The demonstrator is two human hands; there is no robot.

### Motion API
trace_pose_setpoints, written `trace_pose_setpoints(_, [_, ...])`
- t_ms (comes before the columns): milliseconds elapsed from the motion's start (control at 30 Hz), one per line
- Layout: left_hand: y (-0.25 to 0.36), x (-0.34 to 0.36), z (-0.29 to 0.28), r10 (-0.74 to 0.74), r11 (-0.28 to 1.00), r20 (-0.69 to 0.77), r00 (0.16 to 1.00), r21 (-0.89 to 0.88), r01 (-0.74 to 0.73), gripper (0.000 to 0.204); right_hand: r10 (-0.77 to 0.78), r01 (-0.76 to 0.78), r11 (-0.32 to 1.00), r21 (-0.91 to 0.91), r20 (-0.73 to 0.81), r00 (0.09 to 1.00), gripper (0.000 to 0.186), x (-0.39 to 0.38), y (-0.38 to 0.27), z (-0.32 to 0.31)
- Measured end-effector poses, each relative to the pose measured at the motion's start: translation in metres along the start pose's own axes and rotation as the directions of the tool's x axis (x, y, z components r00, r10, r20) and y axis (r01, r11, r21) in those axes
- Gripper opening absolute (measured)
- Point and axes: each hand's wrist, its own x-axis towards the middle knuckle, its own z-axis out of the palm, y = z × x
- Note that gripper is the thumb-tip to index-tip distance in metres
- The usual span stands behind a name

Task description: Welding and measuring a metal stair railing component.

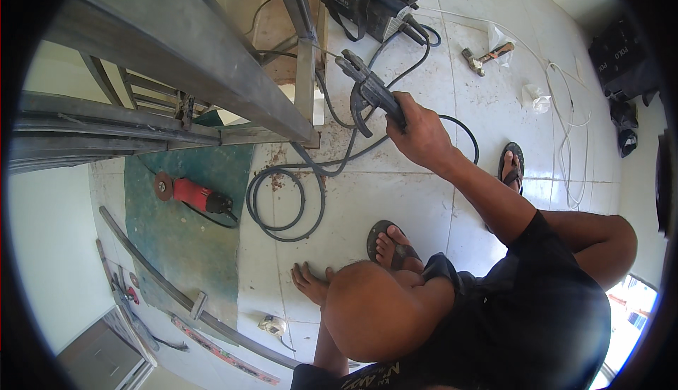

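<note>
My right hand (422, 130) is wrapped round the handle of a black welding electrode holder (372, 92). A thin welding rod (326, 51) sticks out of its jaws toward an upright square steel tube (305, 79); whether the tip touches the tube I cannot tell. The tube belongs to a welded metal frame (176, 44). Lower down, my left hand (309, 282) is beside my bent knee, fingers spread over the white floor tiles and holding nothing. Near it lies a small tape measure (272, 325).
A black welding machine (374, 5) stands at the back, its dark cable (286, 171) looped across the floor. A red angle grinder (191, 194) rests on a green sheet (205, 249). A hammer (487, 58) lies right. A long metal bar (169, 288) crosses the lower left.
</note>
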Motion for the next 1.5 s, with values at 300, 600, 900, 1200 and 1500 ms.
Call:
trace_pose_setpoints(300, [-0.001, 0.0, -0.006, 0.005, 1.0, 0.022, 1.0, 0.005, -0.005, 0.063, -0.008, 0.008, 1.0, -0.009, -0.014, 1.0, 0.037, 0.001, 0.0, 0.002])
trace_pose_setpoints(600, [-0.003, -0.001, 0.0, 0.0, 1.0, 0.036, 0.999, 0.024, -0.001, 0.064, -0.011, 0.011, 1.0, -0.022, -0.02, 1.0, 0.037, 0.001, 0.004, 0.002])
trace_pose_setpoints(900, [-0.003, 0.0, -0.003, 0.022, 1.0, 0.008, 1.0, 0.011, -0.023, 0.065, -0.021, 0.021, 1.0, -0.014, -0.043, 0.999, 0.038, -0.004, -0.004, -0.003])
trace_pose_setpoints(1200, [-0.001, 0.0, 0.001, -0.002, 1.0, -0.017, 1.0, -0.027, 0.001, 0.062, -0.011, 0.011, 1.0, -0.029, -0.017, 1.0, 0.036, -0.001, -0.001, 0.002])
trace_pose_setpoints(1500, [-0.009, 0.0, 0.001, 0.074, 0.997, 0.002, 0.997, -0.026, -0.074, 0.063, -0.038, 0.039, 0.999, -0.032, 0.024, 0.999, 0.036, 0.002, 0.004, 0.001])
